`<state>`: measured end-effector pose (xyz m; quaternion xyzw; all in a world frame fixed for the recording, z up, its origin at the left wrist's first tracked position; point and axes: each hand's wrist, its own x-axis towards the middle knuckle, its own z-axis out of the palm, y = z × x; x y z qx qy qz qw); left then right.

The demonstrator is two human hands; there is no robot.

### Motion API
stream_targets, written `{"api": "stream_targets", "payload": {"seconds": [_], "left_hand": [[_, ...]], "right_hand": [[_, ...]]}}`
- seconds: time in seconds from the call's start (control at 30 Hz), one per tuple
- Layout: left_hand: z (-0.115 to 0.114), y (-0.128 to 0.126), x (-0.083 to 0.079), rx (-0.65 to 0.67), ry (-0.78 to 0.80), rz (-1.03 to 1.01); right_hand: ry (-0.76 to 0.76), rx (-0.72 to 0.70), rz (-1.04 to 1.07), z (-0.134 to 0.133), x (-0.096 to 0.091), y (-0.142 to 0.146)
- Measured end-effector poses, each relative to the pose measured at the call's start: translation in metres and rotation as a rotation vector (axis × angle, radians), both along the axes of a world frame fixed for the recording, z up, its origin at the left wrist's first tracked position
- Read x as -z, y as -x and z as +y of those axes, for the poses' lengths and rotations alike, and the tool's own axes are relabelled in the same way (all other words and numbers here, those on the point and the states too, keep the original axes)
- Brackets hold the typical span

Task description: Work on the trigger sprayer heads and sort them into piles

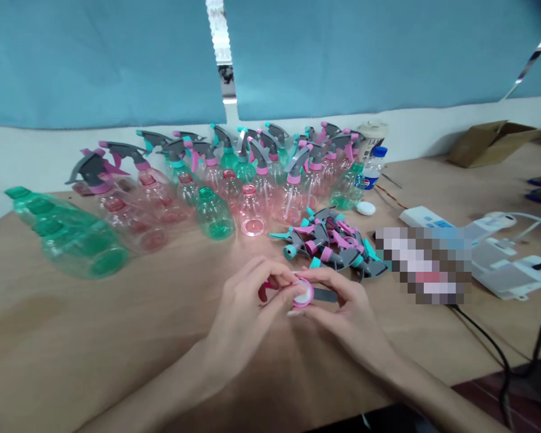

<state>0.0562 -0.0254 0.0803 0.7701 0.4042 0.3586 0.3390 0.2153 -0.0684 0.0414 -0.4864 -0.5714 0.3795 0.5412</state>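
Both my hands meet over the wooden table (72, 337), pinching one spray head (304, 293) with a pink collar and a grey body. My left hand (247, 300) grips its left side, fingers curled around it. My right hand (342, 304) holds the right side, fingertips on the pink collar and grey part. Just beyond lies a heap of loose spray heads (331, 243) in grey, pink and teal. Behind that stand several pink and green plastic bottles (234, 180), some with heads fitted.
Green capless bottles (67, 234) lie on their sides at the left. A white power strip and white devices (496, 252) with cables sit at the right. A cardboard box (491, 141) lies at the far right. A small blue-capped bottle (373, 168) stands by the wall.
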Motion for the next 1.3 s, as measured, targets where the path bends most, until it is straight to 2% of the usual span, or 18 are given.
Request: {"api": "stream_targets", "payload": {"seconds": [0.13, 0.27, 0.33, 0.5, 0.63, 0.87, 1.07, 1.3], "left_hand": [[-0.009, 0.006, -0.002, 0.045, -0.237, 0.041], [-0.017, 0.022, -0.008, 0.168, -0.503, 0.052], [-0.021, 0.031, -0.011, 0.232, -0.578, 0.093], [-0.031, 0.042, -0.01, 0.297, -0.646, 0.222], [-0.036, 0.04, -0.008, 0.263, -0.677, 0.237], [-0.037, 0.036, -0.007, 0.226, -0.805, 0.249], [-0.039, 0.032, -0.006, 0.161, -0.783, 0.184], [-0.038, 0.027, -0.007, 0.191, -0.758, 0.154]], "right_hand": [[0.021, -0.014, -0.012, -0.007, 0.0, 0.004], [0.009, -0.028, -0.016, -0.012, -0.004, 0.006], [0.009, -0.048, -0.008, -0.013, -0.006, 0.005], [-0.044, -0.06, -0.108, -0.017, -0.01, 0.002], [-0.099, -0.039, -0.182, -0.022, -0.011, 0.002], [-0.137, -0.035, -0.165, -0.025, -0.015, 0.005], [-0.125, -0.082, -0.165, -0.027, -0.018, 0.007], [-0.146, -0.073, -0.202, -0.03, -0.02, 0.002]]}}
